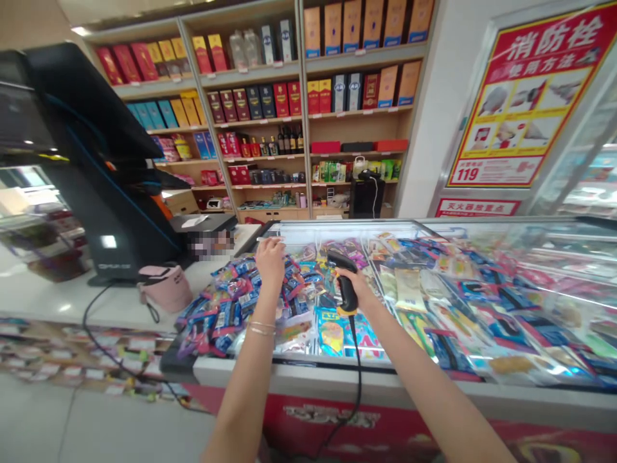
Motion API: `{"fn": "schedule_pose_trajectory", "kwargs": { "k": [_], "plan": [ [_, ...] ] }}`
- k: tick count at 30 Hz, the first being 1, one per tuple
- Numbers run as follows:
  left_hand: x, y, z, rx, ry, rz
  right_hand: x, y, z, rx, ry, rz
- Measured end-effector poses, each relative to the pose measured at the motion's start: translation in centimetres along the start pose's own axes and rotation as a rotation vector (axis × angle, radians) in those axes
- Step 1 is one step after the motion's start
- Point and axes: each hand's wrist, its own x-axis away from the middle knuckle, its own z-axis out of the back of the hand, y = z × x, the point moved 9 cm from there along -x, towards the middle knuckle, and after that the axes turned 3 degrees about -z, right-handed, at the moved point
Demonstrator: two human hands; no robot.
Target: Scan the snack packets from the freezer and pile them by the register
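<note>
My right hand (357,288) is wrapped round the handle of a black barcode scanner (348,297) with a yellow-orange base. Its cable hangs down over the front of a glass-topped chest freezer (231,372). My left hand (270,258), with bracelets on the wrist, is raised near the freezer's far left side. Its fingers are curled, and a thin white edge shows at the fingertips; what they hold, if anything, I cannot make out. Below it lies a heap of blue and purple snack packets (229,312). Ice cream packs (331,333) in bright wrappers show under the scanner.
On the counter at left stand a black checkout terminal (96,173) and a pink pouch (165,289). A black cable (91,331) droops from the counter. Shelves (260,119) of boxed bottles line the back wall. A red fire-hydrant notice (530,103) hangs at right.
</note>
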Motion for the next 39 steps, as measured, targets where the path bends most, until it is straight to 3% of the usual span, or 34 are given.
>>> {"fn": "schedule_pose_trajectory", "kwargs": {
  "k": [3,6,12,39],
  "plan": [
    [1.4,-2.3,-1.1,-0.174,-0.043,0.114,-0.5,2.8,-2.0,-0.008,-0.065,-0.061],
    [2.7,-2.8,-3.0,-0.234,-0.192,0.165,-0.8,4.8,-2.5,0.006,-0.092,-0.110],
    [3.2,-2.8,-3.8,-0.273,-0.309,0.217,-0.9,5.1,-1.9,0.005,-0.089,-0.109],
    [3.6,-2.9,-4.1,-0.341,-0.332,0.177,-0.7,5.1,-2.0,0.000,-0.065,-0.109]
  ]
}}
